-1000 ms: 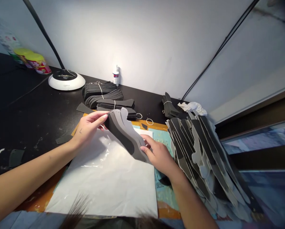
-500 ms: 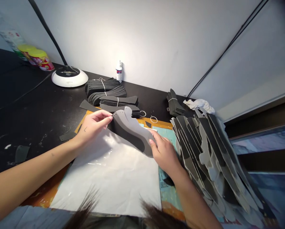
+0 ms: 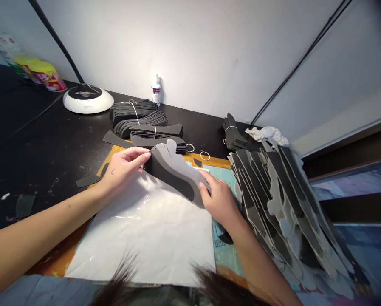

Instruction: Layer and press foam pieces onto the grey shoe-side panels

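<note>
Both my hands hold a small stack of curved grey and black cut pieces (image 3: 173, 172) on edge above a white plastic sheet (image 3: 148, 233). My left hand (image 3: 122, 168) pinches the stack's left end between thumb and fingers. At the lower right end, my right hand (image 3: 218, 199) grips the same stack. The pieces look like flat shoe-upper parts, grey on one face and black on the other.
A large fanned pile of similar pieces (image 3: 279, 204) lies at the right. Banded bundles of black pieces (image 3: 145, 125) and a smaller bundle (image 3: 233, 136) sit behind, with loose rubber bands (image 3: 204, 155), a small white bottle (image 3: 156, 91), a white lamp base (image 3: 88, 98) and jars (image 3: 46, 76) on the black table.
The stack has tilted flatter and shifted slightly right and up. My right hand slid further along its right end. The camera view has shifted a little.
</note>
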Motion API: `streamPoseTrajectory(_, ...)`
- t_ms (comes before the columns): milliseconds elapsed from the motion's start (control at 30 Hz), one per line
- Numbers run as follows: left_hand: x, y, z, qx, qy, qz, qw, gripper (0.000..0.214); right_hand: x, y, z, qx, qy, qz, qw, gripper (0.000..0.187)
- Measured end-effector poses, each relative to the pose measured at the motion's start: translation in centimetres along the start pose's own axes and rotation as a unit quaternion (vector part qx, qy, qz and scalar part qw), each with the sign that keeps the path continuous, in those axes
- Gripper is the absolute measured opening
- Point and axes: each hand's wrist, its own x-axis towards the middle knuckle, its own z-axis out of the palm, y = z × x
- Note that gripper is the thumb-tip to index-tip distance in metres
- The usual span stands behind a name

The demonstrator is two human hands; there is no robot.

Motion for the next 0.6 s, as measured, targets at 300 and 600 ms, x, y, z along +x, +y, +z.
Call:
streamPoseTrajectory(300, 0.41, -1.01, -0.45, 0.006, -0.005, 0.002, 1.0, 0.04, -0.09, -0.12, 0.0, 0.008, 0.012, -0.011, 1.0, 0.044)
streamPoseTrajectory(600, 0.25, -0.56, -0.37, 0.031, 0.001, 0.006, 0.999, 0.038, -0.14, 0.02, 0.18, 0.007, 0.027, -0.025, 0.999, 0.045)
